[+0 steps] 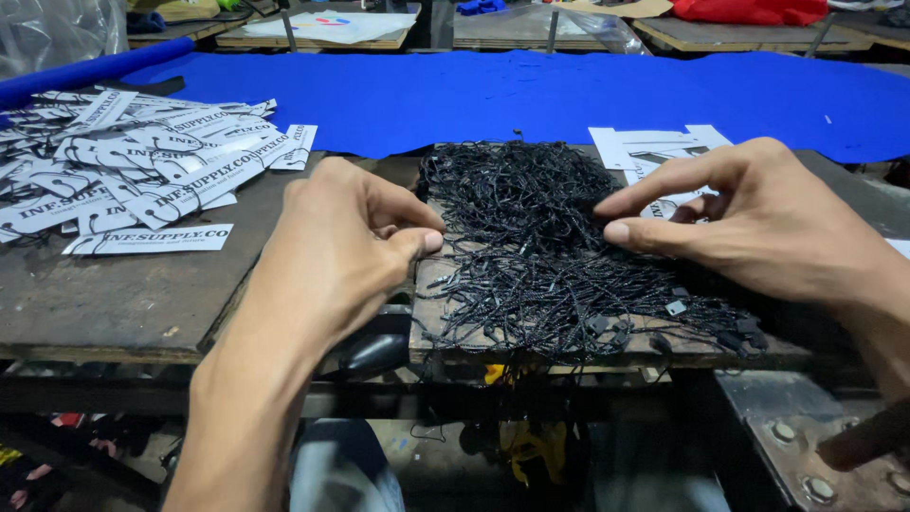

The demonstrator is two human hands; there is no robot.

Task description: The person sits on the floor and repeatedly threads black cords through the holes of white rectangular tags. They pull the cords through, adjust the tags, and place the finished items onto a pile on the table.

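Cords: tangled heap of black tag strings (550,246) on a worn wooden tabletop (142,294).
Left hand (346,251): grip pinched at the heap's left edge.
Right hand (758,223): grip pinching strands at the heap's right side.
Left: pile of white paper hang tags (142,171).

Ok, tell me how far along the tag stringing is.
Done: a heap of white printed tags lies at left, black loops visible on several. In hand: left hand and right hand pinch at the black string pile. Left: that large pile, plus a few tags behind it.
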